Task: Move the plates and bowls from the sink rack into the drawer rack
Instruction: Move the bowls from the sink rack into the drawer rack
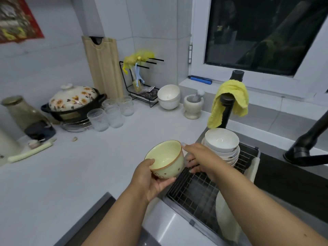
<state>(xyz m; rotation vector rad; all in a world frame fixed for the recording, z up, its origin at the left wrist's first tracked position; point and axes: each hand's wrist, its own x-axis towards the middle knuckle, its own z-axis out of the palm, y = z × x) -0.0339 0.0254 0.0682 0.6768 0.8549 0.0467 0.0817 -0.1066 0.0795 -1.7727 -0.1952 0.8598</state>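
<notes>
- A cream bowl (166,159) with a brown rim is held above the left edge of the sink rack (197,192), clear of the wire grid and over the seam where the surface (79,174) meets the sink.
- The bowl is gripped by the left hand (150,181), thumb on the near rim and fingers curled under the base.
- The far rim is steadied by the thumb of the right hand (198,157); its fingers are spread and mostly straight beside the bowl's wall, not clearly wrapped round it.
- A stack of white bowls (221,146) is left standing at the far corner of the sink rack.
- A plate (225,217) is left upright at the near right edge of the sink rack, partly hidden by the right forearm.
- The drawer rack is not in view, so what has been placed there cannot be told.
- The task is judged to be underway: one bowl is lifted out, while the stack and the plate remain to be moved.
</notes>
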